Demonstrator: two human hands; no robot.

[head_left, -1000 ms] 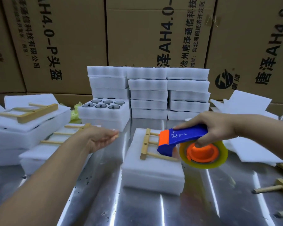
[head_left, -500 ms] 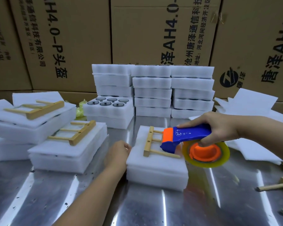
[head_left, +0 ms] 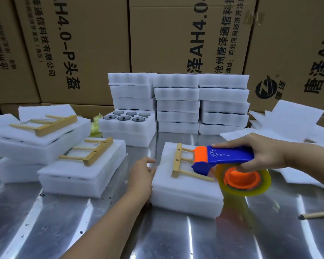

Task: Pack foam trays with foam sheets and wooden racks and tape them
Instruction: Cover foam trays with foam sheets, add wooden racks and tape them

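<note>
A white foam tray (head_left: 183, 195) capped by a foam sheet lies on the metal table in front of me, with a wooden rack (head_left: 183, 162) on top. My left hand (head_left: 141, 174) rests against the tray's left side, fingers fairly straight. My right hand (head_left: 260, 152) grips a blue and orange tape dispenser (head_left: 226, 161) with a yellowish tape roll (head_left: 245, 179). Its orange nose hovers over the rack's pegs, and the roll hangs by the tray's right edge.
Two more foam trays with racks (head_left: 86, 152) (head_left: 45, 124) lie at the left. An open tray of dark round parts (head_left: 127, 118) and stacks of foam trays (head_left: 200, 101) stand behind. Loose foam sheets (head_left: 292, 124) and a spare rack (head_left: 320, 214) are at the right. Cardboard boxes (head_left: 176, 34) form the back.
My left hand swung from the left trays across to the left side of the middle tray. The dispenser stayed over the rack with little movement.
</note>
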